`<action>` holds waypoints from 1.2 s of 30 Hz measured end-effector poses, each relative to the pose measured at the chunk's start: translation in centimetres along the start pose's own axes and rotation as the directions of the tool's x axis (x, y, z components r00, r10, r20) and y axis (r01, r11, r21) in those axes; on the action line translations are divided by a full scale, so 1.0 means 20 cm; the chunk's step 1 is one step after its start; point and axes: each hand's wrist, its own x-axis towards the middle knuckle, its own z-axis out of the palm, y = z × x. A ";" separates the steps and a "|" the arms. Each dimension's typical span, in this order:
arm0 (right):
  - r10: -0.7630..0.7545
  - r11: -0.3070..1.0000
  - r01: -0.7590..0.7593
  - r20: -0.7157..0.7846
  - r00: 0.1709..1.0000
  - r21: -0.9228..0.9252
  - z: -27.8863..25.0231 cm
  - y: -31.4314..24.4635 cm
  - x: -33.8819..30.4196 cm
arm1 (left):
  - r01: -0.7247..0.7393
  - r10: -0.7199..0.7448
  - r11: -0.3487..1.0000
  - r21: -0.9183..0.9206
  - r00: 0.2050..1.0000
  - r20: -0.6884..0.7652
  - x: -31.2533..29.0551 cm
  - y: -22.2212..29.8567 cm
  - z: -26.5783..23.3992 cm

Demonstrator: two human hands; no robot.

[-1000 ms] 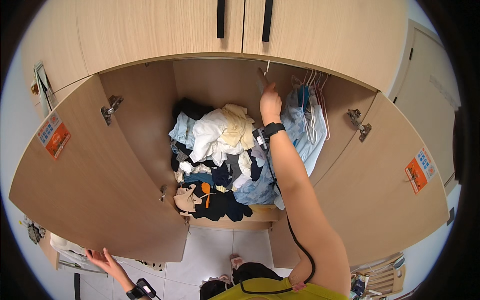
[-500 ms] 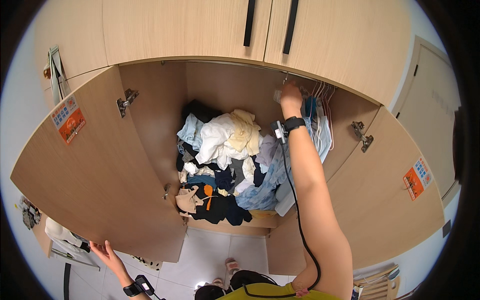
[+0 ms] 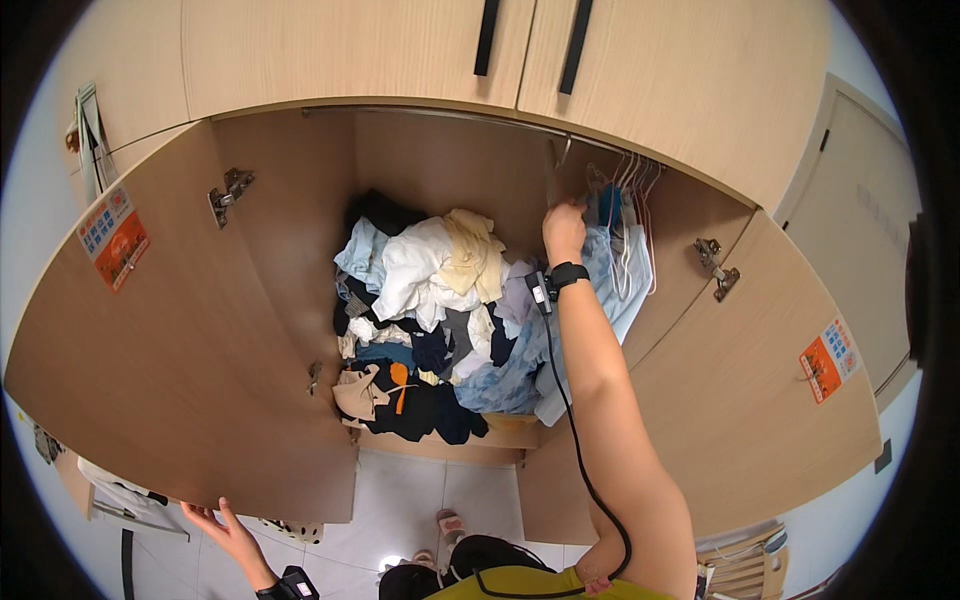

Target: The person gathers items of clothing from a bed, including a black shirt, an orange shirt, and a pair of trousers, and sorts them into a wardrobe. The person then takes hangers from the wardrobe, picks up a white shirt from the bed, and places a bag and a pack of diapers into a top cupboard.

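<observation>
My right hand [image 3: 565, 232] is raised inside the wardrobe, just below the hanging rail [image 3: 430, 117] and left of the hanging clothes. Its fingers are curled closed; what they grip, if anything, I cannot make out. Above it a metal hook [image 3: 564, 151] hangs on the rail. Several wire hangers [image 3: 630, 180] with light blue garments [image 3: 622, 265] hang to its right. My left hand [image 3: 225, 535] is low on the left, by the bottom edge of the open left door [image 3: 170, 350], fingers apart and holding nothing.
A heap of clothes [image 3: 425, 270] fills the wardrobe's lower part, with white, cream, blue and black pieces. The right door [image 3: 720, 400] stands open too. A black cable [image 3: 572, 420] runs along my right arm. A slatted wooden chair [image 3: 745, 565] is at the lower right.
My right hand has come down from the rail, uncovering the hook there. My left hand stays low by the left door, fingers still apart. The whole view has shifted slightly.
</observation>
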 end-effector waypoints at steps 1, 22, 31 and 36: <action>-0.006 1.000 0.006 0.017 1.000 -0.005 -0.05 -0.04 -0.03 | -0.002 0.002 1.000 0.009 1.000 0.005 -0.02 0.02 0.00; 0.263 0.852 -0.470 -0.590 0.764 -0.229 -2.18 1.32 -1.78 | -0.448 0.389 0.892 0.059 0.829 0.401 -0.33 0.24 0.28; 0.514 0.768 -0.394 -0.119 0.849 0.506 -1.98 1.47 -1.95 | -0.368 0.315 0.929 -0.038 0.733 0.603 -0.50 0.44 0.67; 0.285 0.861 -0.175 -0.166 0.944 0.478 -1.99 1.30 -2.05 | -0.248 0.276 0.958 -0.147 0.638 0.719 -0.53 0.49 0.86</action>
